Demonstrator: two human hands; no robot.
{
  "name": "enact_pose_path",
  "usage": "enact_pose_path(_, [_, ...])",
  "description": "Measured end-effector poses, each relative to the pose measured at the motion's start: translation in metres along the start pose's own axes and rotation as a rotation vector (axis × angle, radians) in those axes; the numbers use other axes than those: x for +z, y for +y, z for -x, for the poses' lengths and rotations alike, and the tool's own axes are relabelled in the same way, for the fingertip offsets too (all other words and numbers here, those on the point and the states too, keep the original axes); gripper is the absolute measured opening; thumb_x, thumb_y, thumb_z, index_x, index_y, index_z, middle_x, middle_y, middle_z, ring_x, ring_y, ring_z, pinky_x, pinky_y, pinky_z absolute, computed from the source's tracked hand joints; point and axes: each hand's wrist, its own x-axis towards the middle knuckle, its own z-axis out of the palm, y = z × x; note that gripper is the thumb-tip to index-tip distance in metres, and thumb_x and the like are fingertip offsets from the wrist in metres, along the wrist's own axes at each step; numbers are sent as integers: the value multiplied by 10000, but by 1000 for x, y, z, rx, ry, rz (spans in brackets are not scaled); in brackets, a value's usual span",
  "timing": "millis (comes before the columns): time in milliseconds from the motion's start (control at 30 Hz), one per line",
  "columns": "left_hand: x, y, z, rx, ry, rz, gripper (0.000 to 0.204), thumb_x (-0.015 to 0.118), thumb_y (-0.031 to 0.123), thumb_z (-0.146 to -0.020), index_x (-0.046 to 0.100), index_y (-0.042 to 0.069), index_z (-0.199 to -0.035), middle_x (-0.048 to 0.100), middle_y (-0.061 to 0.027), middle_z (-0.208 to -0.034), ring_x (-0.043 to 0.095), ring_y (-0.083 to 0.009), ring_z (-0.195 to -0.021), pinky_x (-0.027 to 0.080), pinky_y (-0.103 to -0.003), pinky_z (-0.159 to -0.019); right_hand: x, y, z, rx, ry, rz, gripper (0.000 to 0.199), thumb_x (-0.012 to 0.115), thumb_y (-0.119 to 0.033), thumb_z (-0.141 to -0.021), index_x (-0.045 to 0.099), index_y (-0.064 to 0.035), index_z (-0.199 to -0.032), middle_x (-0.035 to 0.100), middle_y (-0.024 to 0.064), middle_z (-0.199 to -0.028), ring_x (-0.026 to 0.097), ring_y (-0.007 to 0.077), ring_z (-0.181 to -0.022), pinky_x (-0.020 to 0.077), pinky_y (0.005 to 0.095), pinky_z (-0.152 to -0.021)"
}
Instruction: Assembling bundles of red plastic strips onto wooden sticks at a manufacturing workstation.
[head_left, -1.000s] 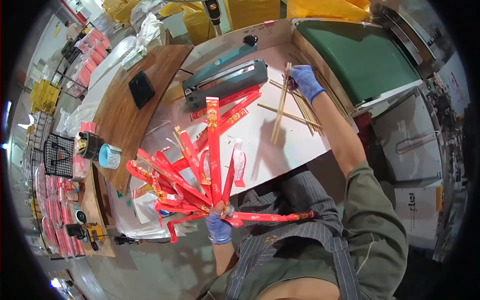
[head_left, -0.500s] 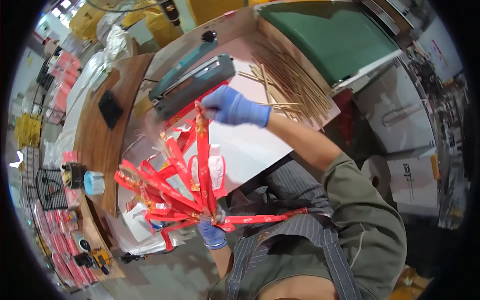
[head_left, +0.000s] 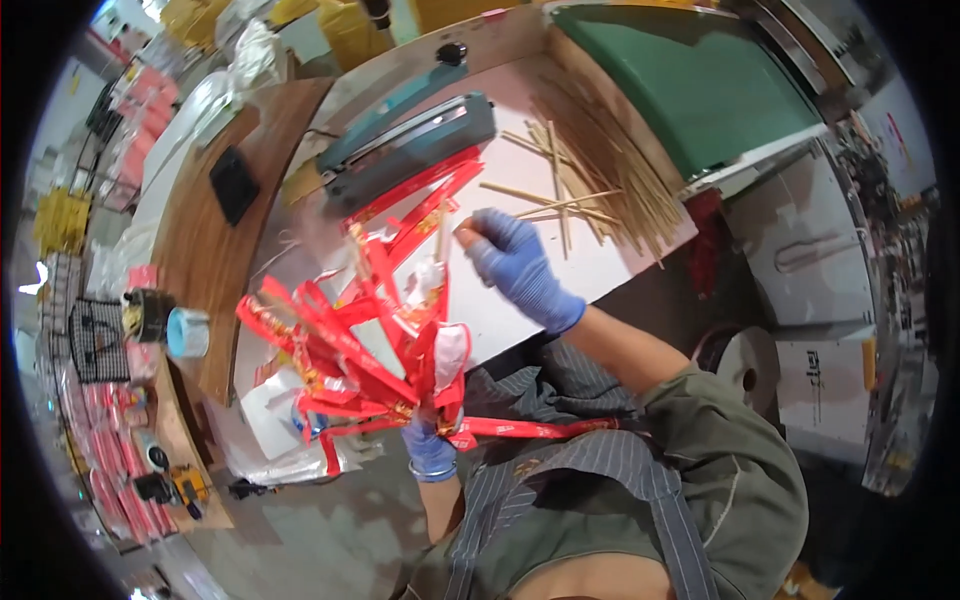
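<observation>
My left hand [head_left: 430, 440], in a blue glove, is closed round the lower ends of several long, narrow red printed paper sleeves [head_left: 360, 355], which fan out above it. A wooden stick [head_left: 443, 232] pokes from the top of one sleeve. Beside that stick, a little to its right, is my gloved right hand [head_left: 515, 268], its fingers curled in; whether anything is between them is hidden. One red sleeve [head_left: 540, 429] reaches right from the left hand across my apron. Several loose wooden sticks [head_left: 600, 180] lie spread on the white worktop [head_left: 500, 325].
Behind the sleeves stands a teal bar-shaped sealing machine [head_left: 410, 145], with more red sleeves [head_left: 420, 205] along its front. A dark phone [head_left: 234, 186] lies on the brown wooden board [head_left: 190, 260]. A roll of tape [head_left: 187, 332] sits at left, and a green-topped surface [head_left: 690, 80] at far right.
My right hand has come off the top of the upright sleeve and moved right and down. A stick end now shows above a sleeve there. The bundle in my left hand has shifted slightly.
</observation>
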Motion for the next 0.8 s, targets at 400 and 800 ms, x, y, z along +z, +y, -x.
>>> enact_pose_path(400, [-11, 4, -2, -45, -16, -136, 240, 625, 199, -726, 515, 31, -857, 548, -46, -661, 492, -129, -479, 398, -227, -425, -9, -20, -44, 68, -97, -142, 163, 504, -138, -819, 517, -18, -710, 502, 28, -543, 470, 79, -451, 380, 207, -414])
enact_pose_path(800, [-14, 9, -6, -12, -71, -104, 214, 600, 219, -749, 509, 41, -826, 520, -12, -654, 476, -90, -451, 350, -196, -360, -186, -1, -114, -898, 28, 1442, 66, 540, -25, -693, 523, -32, -756, 557, 99, -802, 563, 240, -667, 475, 293, -587])
